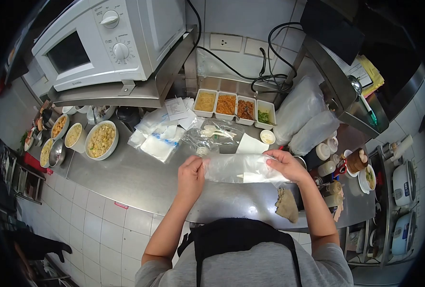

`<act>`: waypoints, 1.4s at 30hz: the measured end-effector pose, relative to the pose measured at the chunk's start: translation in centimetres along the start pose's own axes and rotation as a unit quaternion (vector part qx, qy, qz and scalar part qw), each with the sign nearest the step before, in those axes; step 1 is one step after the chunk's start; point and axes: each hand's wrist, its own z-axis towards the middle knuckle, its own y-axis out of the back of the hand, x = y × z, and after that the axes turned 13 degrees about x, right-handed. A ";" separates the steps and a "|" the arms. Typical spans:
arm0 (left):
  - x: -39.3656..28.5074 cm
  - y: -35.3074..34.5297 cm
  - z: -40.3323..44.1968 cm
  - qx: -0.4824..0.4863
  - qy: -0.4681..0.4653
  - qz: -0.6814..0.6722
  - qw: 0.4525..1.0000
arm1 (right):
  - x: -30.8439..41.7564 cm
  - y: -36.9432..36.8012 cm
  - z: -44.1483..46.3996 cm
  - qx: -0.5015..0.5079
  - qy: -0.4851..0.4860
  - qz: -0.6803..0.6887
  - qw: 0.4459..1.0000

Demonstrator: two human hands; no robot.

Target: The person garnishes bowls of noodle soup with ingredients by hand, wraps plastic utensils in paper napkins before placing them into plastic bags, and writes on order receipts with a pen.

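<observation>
A clear plastic bag (222, 168) is stretched sideways between my hands, just above the steel counter. My left hand (192, 173) is closed on its left end, fingers bent in a pinch. At the other end, my right hand (285, 165) grips the bag with the thumb on top. Something white and flat, like a folded napkin (260, 177), shows in the right half of the bag, with a small pale tip poking out on its left. Right behind lie a bag of white plastic cutlery (215, 134) and a white paper sheet (251, 144).
Four trays of food, among them a shredded orange one (226, 105), line the wall. A bowl of rice (102, 140) and other bowls stand left, under a shelf with a microwave (102, 45). Rolls of plastic bags (301, 110) and bottles (323, 151) crowd the right; a cloth (287, 205) lies at the front edge.
</observation>
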 end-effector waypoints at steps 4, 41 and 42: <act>-0.7 0.0 -0.1 -0.069 0.012 -0.030 0.997 | -1.6 -0.6 0.6 -0.019 -0.012 -0.007 1.000; -2.4 1.4 0.8 0.429 0.226 -0.238 0.842 | 3.0 -4.3 -0.9 0.000 0.088 -0.214 0.973; -2.3 1.4 0.9 0.438 0.214 -0.231 0.842 | 3.3 -4.4 -1.1 -0.006 0.084 -0.235 0.968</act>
